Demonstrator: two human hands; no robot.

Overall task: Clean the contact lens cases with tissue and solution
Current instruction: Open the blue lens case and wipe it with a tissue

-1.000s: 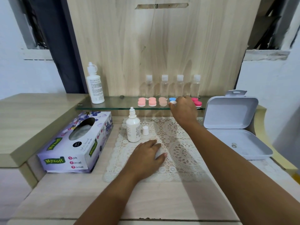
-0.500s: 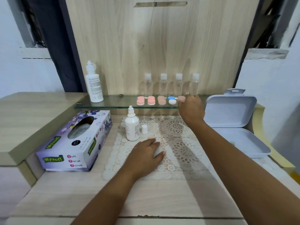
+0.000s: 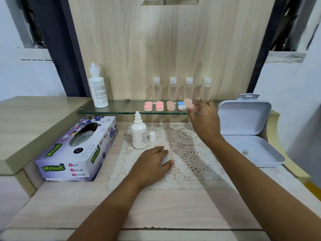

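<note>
Peach case (image 3: 188,102) in outstretched right hand (image 3: 204,121)

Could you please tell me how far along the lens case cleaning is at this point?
Done: the small solution bottle stands uncapped, its cap beside it. In hand: the right hand pinches a peach case at the glass shelf; the left hand rests on the lace mat. Left: wiping that case; whether the four shelf cases are clean cannot be told.
</note>
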